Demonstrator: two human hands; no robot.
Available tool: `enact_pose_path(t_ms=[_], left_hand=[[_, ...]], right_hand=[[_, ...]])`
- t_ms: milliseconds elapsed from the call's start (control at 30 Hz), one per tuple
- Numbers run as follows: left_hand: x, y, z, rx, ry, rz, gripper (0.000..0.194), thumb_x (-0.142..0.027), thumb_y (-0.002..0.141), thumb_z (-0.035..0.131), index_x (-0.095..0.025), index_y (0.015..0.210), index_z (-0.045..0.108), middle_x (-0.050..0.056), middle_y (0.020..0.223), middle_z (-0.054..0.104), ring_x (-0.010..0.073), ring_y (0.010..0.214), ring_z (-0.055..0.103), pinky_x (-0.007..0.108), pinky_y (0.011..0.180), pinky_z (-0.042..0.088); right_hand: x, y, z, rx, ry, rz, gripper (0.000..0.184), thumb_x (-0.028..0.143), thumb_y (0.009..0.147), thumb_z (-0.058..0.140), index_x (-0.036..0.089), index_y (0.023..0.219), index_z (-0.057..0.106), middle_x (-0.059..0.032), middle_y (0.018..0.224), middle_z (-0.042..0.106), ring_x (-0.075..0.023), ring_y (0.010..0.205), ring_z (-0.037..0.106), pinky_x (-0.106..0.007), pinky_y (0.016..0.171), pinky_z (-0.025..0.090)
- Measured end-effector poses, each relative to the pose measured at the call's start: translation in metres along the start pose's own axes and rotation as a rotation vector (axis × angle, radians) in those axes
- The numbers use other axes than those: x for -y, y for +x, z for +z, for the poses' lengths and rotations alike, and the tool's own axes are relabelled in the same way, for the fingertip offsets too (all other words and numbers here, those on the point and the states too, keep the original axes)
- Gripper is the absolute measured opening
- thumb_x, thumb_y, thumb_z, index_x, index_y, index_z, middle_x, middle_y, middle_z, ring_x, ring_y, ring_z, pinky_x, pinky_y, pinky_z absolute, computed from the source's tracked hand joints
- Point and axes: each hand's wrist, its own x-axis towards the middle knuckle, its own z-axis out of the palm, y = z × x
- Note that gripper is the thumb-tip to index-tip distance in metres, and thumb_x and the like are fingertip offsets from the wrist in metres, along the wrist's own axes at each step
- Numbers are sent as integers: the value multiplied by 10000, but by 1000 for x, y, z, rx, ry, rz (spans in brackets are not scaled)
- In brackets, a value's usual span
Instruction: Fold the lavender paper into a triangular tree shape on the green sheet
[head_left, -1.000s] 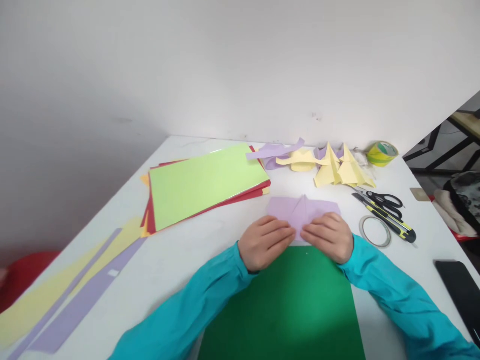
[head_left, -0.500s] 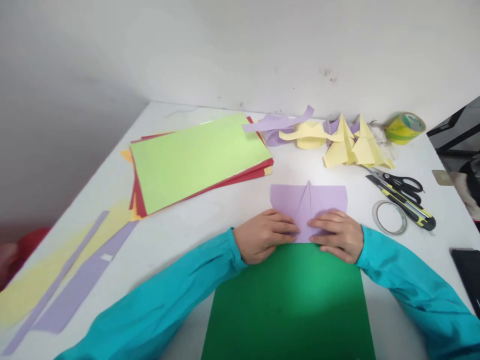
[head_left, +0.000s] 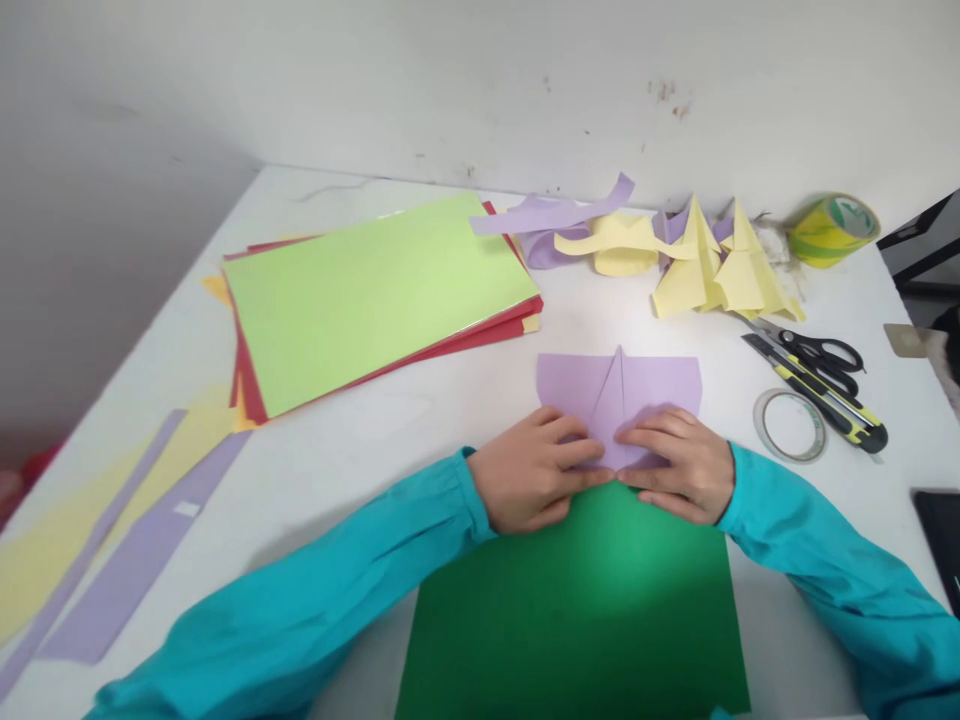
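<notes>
A folded sheet of purple paper [head_left: 570,378] lies at the top edge of a green sheet [head_left: 570,620], with a narrow pointed fold standing along its middle. My left hand [head_left: 544,468] holds its near left corner, fingers curled and pressed on the paper. On the near right side, my right hand [head_left: 675,465] grips the paper likewise, its fingertips beside the middle fold. The index fingertips of both hands almost meet at the near edge. Parts of the paper under my fingers are hidden.
Green and red sheets [head_left: 382,300] are stacked at the back left; purple and yellow strips [head_left: 127,570] lie left. Yellow folded paper shapes [head_left: 694,270] stand by the wall. At right are a tape roll [head_left: 834,230], scissors [head_left: 821,355], a utility knife [head_left: 817,395] and clear tape [head_left: 765,425].
My left fingers have slid inward along the near edge of the purple paper, close to the right fingertips. The near edge now draws to a point at the middle. The view has shifted slightly.
</notes>
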Motion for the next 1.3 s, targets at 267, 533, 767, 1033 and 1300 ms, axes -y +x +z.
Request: enact_pose_path(t_ms=[267, 533, 767, 1033, 1300], left_hand=[[-11, 7, -4, 21, 181, 9, 296, -256, 866, 488, -183, 1125, 612, 86, 1023, 612, 245, 957, 506, 393, 763, 401], [-1, 1, 0, -80, 44, 39, 250, -257, 837, 530, -196, 1049, 649, 79, 1073, 632, 236, 986, 546, 397, 798, 425], [4, -7, -14, -43, -121, 17, 223, -195, 818, 521, -195, 965, 689, 73, 1201, 639, 249, 1112, 565, 428, 913, 433], [8, -13, -21, 100, -237, -33, 273, -177, 799, 509, -210, 994, 697, 51, 1335, 558, 242, 1246, 499, 460, 1067, 349], [25, -19, -27, 28, -428, 43, 281, -147, 832, 461, -182, 993, 689, 116, 1279, 597, 246, 1260, 494, 448, 1052, 402]], right_hand=[[6, 2, 6, -31, -99, -25, 233, 302, 846, 593, 196, 1034, 682, -155, 1170, 607, -280, 1088, 500, -493, 843, 466], [8, 3, 6, -57, -62, 41, 185, 254, 839, 600, 233, 994, 697, -117, 1152, 615, -263, 1043, 522, -470, 813, 470], [9, 4, 6, -62, -52, 55, 202, 258, 860, 561, 236, 1003, 701, -110, 1154, 623, -258, 1043, 528, -472, 813, 479], [7, 4, 7, -67, -54, 43, 208, 260, 856, 564, 228, 1002, 710, -114, 1142, 627, -266, 1032, 521, -475, 812, 474], [5, 2, 6, -53, -52, 22, 215, 267, 860, 557, 230, 1007, 710, -119, 1156, 612, -265, 1035, 508, -466, 817, 460]])
